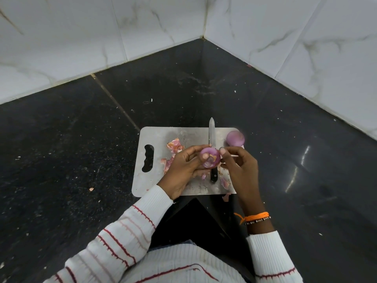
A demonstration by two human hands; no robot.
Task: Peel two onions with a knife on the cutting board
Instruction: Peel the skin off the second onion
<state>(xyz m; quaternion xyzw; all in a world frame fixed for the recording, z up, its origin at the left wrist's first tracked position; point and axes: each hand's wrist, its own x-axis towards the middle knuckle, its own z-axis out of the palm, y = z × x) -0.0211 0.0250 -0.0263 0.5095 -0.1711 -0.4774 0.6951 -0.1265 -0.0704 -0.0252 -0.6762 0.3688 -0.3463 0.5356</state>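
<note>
Onion [210, 160] gripped in left hand [183, 170]; skin pinched by right hand [238, 168]; knife [212, 139] laid on cutting board [159, 135].

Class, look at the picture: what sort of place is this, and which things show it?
Probably a home kitchen corner: a dark stone counter against marble-look wall tiles, with a cutting board, knife and onions.

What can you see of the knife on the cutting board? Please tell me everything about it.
The knife lies flat on the metal cutting board, free of both hands. Its blade looks like bright steel, narrow and pointed, and its tip reaches just past the board's far edge. The handle is black and points toward the person. The middle of the knife is hidden behind the onion held above it. Onion skins lie on both sides of it.
</note>
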